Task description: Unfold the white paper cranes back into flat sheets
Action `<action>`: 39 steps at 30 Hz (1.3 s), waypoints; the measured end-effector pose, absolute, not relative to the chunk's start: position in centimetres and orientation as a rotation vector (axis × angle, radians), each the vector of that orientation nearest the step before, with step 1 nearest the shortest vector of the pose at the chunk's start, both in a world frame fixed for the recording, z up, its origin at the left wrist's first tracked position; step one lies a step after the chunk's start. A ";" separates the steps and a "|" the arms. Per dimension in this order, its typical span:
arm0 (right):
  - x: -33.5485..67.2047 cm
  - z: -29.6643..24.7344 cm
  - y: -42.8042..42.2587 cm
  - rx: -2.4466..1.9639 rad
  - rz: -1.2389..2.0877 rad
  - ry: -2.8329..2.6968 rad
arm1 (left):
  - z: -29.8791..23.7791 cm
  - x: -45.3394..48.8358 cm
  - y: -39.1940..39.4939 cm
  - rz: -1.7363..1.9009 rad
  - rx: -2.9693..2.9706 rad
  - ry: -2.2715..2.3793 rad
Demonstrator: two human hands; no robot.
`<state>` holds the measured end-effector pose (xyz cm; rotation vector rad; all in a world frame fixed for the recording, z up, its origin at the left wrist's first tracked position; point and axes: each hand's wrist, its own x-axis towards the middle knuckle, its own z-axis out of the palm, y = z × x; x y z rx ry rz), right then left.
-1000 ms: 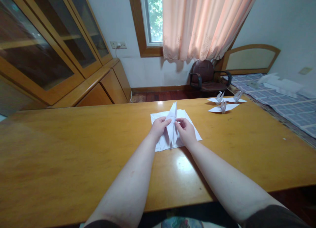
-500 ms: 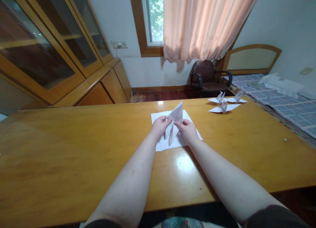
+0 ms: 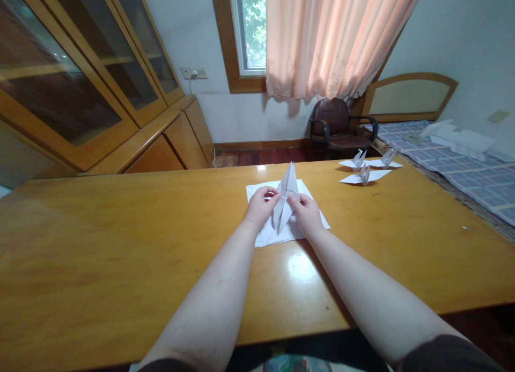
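A half-folded white paper figure (image 3: 286, 197), long and pointed at both ends, stands upright between my two hands. My left hand (image 3: 261, 206) pinches its left side and my right hand (image 3: 306, 212) pinches its right side, fingers closed on the paper. Under the hands lies a flat stack of white paper sheets (image 3: 317, 217) on the wooden table (image 3: 120, 238).
Three finished white paper cranes (image 3: 367, 166) sit at the table's far right. A dark armchair (image 3: 340, 124) stands beyond the table, with a bed (image 3: 462, 168) to the right. Glass-door wooden cabinets (image 3: 92, 82) line the left wall.
The folded paper tilted to the right half a second ago and now stands upright again, its upper point raised between my hands. Both hands stayed over the paper stack.
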<state>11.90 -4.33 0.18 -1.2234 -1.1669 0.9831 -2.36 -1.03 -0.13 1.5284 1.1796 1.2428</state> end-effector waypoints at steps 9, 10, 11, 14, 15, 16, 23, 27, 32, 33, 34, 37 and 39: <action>11.8 0.2 -4.7 -1.265 0.888 -1.290 | 0.3 -2.0 -2.0 1.171 1.843 1.319; 11.8 0.3 -4.8 -1.270 0.879 -1.309 | 0.3 -2.0 -2.0 1.171 1.842 1.334; 11.7 0.4 -4.8 -1.272 0.871 -1.326 | 0.3 -2.1 -1.9 1.171 1.841 1.341; 11.7 0.5 -4.9 -1.276 0.853 -1.346 | 0.2 -2.2 -1.8 1.164 1.853 1.321; 11.7 0.5 -4.9 -1.280 0.848 -1.343 | 0.2 -2.3 -1.8 1.167 1.851 1.315; 11.7 0.4 -4.9 -1.286 0.845 -1.338 | 0.2 -2.3 -1.7 1.174 1.848 1.314; 11.9 -0.2 -4.3 -1.365 0.875 -1.237 | 0.4 -2.7 -1.3 1.255 1.853 1.424; 12.1 -0.6 -4.0 -1.388 0.871 -1.178 | 0.6 -2.7 -1.4 1.263 1.766 1.395; 12.0 -0.8 -4.0 -1.385 0.862 -1.215 | 0.2 -2.6 -1.3 1.308 1.618 1.396; 12.0 -0.7 -4.1 -1.370 0.875 -1.227 | 0.2 -2.6 -1.3 1.307 1.591 1.389; 11.9 -0.6 -4.1 -1.352 0.891 -1.239 | 0.2 -2.6 -1.3 1.301 1.572 1.384; 11.6 -0.4 -4.4 -1.275 0.960 -1.242 | 0.4 -2.6 -1.4 1.306 1.575 1.382; 11.5 -0.4 -4.4 -1.228 1.000 -1.197 | 0.6 -2.7 -1.5 1.313 1.636 1.374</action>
